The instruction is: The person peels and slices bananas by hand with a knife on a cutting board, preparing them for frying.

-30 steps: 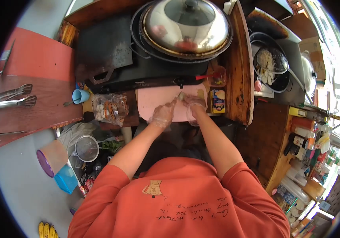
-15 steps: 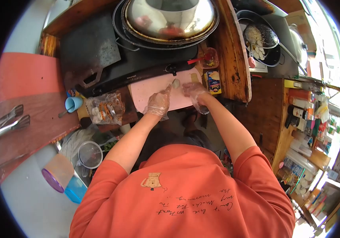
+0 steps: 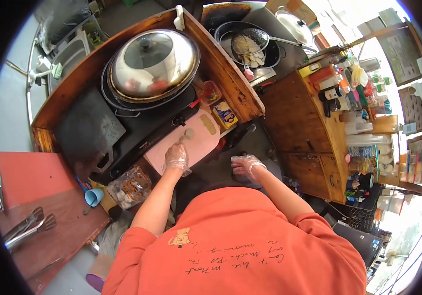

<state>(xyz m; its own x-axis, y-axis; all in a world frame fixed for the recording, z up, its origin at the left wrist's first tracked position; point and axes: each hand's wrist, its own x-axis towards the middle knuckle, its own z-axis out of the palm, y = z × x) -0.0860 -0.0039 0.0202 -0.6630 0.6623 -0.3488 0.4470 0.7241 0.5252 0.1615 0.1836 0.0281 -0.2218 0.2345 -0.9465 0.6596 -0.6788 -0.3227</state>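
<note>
A clear plastic glove covers each hand. My left hand (image 3: 176,157) rests low over the pink cutting board (image 3: 159,153), its fingers closed and pointing away from me. What is in them, if anything, is too small to make out. Just past the fingertips is a small, pale, rounded piece (image 3: 188,133) on the board. A tan elongated patch (image 3: 208,124) shows near the board's far right end. Off the board to the right, my right hand (image 3: 247,165) hangs in the air above the floor, fingers loosely bent and apart, holding nothing visible.
Behind the board stands a black griddle (image 3: 80,128) with a scraper on it and a lidded pan (image 3: 154,64). A yellow-blue box (image 3: 225,115) and a red-handled tub (image 3: 211,92) sit right. Left are a packaged bag (image 3: 129,187) and blue cup (image 3: 93,197).
My right hand has left the board and moved right, over the floor. My left hand stays at the board, by the pale piece. The head view has turned to the right.
</note>
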